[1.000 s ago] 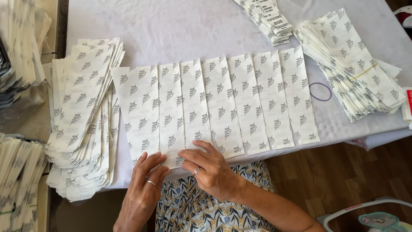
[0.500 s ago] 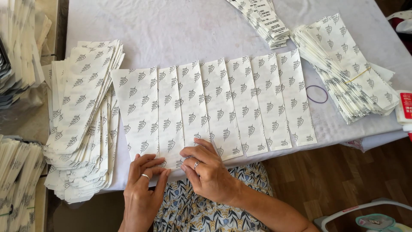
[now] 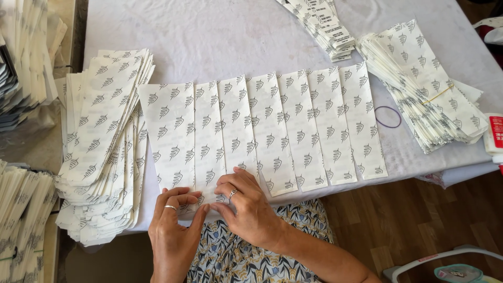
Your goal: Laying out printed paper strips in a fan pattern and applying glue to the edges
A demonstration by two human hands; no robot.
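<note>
A row of several white paper bags (image 3: pixel 267 131) printed with small grey leaf marks lies overlapped like a fan on the white tablecloth (image 3: pixel 220 36). My left hand (image 3: pixel 175 230) and my right hand (image 3: pixel 246 207) press side by side on the bottom ends of the bags at the left of the row, at the table's near edge. Both hands wear a ring. Their fingertips pinch and flatten the bags' lower edge; the edge itself is hidden beneath the fingers.
A tall pile of the same bags (image 3: pixel 102 141) lies at the left. Another banded stack (image 3: pixel 424 89) sits at the right, a labelled stack (image 3: pixel 325 26) at the top. A rubber band (image 3: pixel 387 116) lies loose. More bag stacks (image 3: pixel 23 220) stand far left. Wooden floor (image 3: pixel 419 220) shows below.
My two hands have drawn closer together on the bags' bottom ends, the left hand sliding up toward the right. The row of bags has not moved.
</note>
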